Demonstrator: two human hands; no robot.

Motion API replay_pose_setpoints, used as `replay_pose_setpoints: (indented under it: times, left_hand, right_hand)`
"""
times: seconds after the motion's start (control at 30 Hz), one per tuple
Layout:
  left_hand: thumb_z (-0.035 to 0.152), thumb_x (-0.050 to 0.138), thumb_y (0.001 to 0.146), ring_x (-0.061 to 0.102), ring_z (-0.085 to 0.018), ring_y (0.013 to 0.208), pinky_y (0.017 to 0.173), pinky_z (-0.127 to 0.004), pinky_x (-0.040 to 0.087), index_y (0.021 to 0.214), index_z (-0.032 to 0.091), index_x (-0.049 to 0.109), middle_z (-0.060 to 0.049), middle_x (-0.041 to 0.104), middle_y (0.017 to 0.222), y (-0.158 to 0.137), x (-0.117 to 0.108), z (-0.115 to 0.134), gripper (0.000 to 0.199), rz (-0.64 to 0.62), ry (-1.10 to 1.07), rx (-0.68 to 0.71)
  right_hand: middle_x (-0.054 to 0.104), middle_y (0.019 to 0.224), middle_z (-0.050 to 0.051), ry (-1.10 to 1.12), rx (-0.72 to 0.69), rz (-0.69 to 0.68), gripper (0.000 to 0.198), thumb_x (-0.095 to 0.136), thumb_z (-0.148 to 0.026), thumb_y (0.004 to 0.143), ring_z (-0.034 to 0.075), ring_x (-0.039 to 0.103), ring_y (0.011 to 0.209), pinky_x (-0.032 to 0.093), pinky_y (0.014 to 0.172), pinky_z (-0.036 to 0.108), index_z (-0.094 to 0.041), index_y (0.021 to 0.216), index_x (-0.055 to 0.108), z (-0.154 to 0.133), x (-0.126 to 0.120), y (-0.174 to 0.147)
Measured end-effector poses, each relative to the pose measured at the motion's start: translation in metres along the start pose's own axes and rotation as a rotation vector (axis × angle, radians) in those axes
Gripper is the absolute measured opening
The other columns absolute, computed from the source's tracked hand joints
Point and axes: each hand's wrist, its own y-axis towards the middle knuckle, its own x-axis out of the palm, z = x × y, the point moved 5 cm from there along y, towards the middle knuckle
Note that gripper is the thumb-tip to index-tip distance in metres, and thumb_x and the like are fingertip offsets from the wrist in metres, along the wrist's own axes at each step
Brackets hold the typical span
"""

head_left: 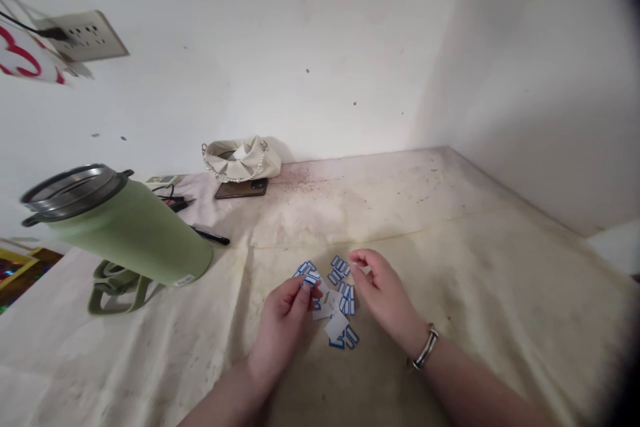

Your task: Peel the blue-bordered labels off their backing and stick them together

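Note:
My left hand (287,310) pinches a small white label with blue stripes (312,278) between thumb and fingers, just above the tablecloth. Under and beside it lies a loose pile of small blue-and-white labels (346,299), some showing plain white backs (337,326). To the right of the pile is my right hand (380,283), a metal bracelet (425,349) on its wrist. Its thumb and forefinger are drawn nearly together at the pile's edge; whether something is between the tips is too small to tell.
At the left a green tumbler (135,233) stands beside its green lid (117,290). Behind it lie a black pen (213,235), a phone (240,189) and a white bag (240,159) with a beaded strap. A wall (320,47) with a socket (87,37) bounds the back.

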Motion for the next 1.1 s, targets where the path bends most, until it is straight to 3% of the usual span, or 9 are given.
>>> replay_pose_setpoints:
  times: [0.07,0.17,0.33,0.43,0.7,0.83,1.1]
  left_hand:
    - [0.039,0.051,0.083,0.061,-0.018,0.07,0.065,-0.028,0.05,0.09,0.016,0.066,-0.004,0.067,0.076,0.002,-0.003,-0.005,0.028,0.053,-0.027,-0.029]
    - [0.039,0.055,0.081,0.062,-0.016,0.066,0.062,-0.027,0.05,0.102,0.017,0.06,-0.002,0.067,0.073,0.005,-0.007,-0.01,0.031,0.131,-0.104,-0.048]
    - [0.038,0.056,0.08,0.06,-0.014,0.061,0.057,-0.024,0.048,0.089,0.017,0.059,0.0,0.065,0.067,0.007,-0.01,-0.009,0.023,0.142,-0.141,-0.024]
    - [0.039,0.057,0.079,0.06,-0.015,0.062,0.058,-0.025,0.048,0.089,0.016,0.062,-0.001,0.064,0.067,0.007,-0.009,-0.008,0.026,0.148,-0.105,-0.028]
    - [0.042,0.051,0.081,0.061,-0.017,0.065,0.061,-0.026,0.049,0.098,0.016,0.063,-0.002,0.067,0.071,0.005,-0.005,-0.004,0.033,0.154,-0.066,-0.082]
    - [0.043,0.051,0.082,0.061,-0.015,0.062,0.06,-0.025,0.048,0.091,0.018,0.059,-0.001,0.067,0.069,0.005,-0.003,-0.004,0.028,0.126,-0.08,-0.089]
    - [0.043,0.059,0.076,0.061,-0.015,0.059,0.058,-0.025,0.048,0.083,0.017,0.062,-0.001,0.067,0.066,0.006,-0.005,-0.007,0.027,0.115,-0.15,-0.129]
  right_hand:
    - [0.061,0.1,0.01,-0.141,-0.067,0.018,0.021,0.049,-0.025,0.083,0.024,0.054,0.096,0.044,0.083,0.039,-0.015,0.099,0.057,0.002,-0.003,0.003]
    - [0.062,0.097,0.011,-0.294,-0.125,-0.063,0.02,0.053,-0.022,0.081,0.025,0.053,0.094,0.042,0.086,0.04,-0.014,0.097,0.061,0.002,-0.002,0.005]
    - [0.057,0.111,0.012,-0.446,-0.173,-0.142,0.05,0.066,-0.025,0.071,0.028,0.047,0.102,0.039,0.091,0.041,-0.016,0.119,0.056,-0.003,0.002,0.002]
    - [0.056,0.111,0.011,-0.484,-0.193,-0.141,0.047,0.065,-0.029,0.072,0.027,0.046,0.102,0.038,0.091,0.04,-0.019,0.117,0.058,-0.005,0.007,0.002]
    - [0.058,0.093,0.007,-0.476,-0.149,-0.043,0.017,0.063,-0.024,0.074,0.024,0.048,0.091,0.038,0.083,0.035,-0.019,0.091,0.063,-0.002,0.013,0.014]
    - [0.058,0.083,0.006,-0.397,-0.117,-0.03,0.004,0.063,-0.021,0.072,0.023,0.049,0.083,0.038,0.079,0.035,-0.019,0.074,0.061,0.001,0.012,0.016]
    - [0.066,0.079,0.003,-0.225,-0.078,-0.103,0.02,0.046,-0.026,0.086,0.018,0.059,0.074,0.045,0.068,0.029,-0.019,0.083,0.064,0.007,-0.003,0.018]
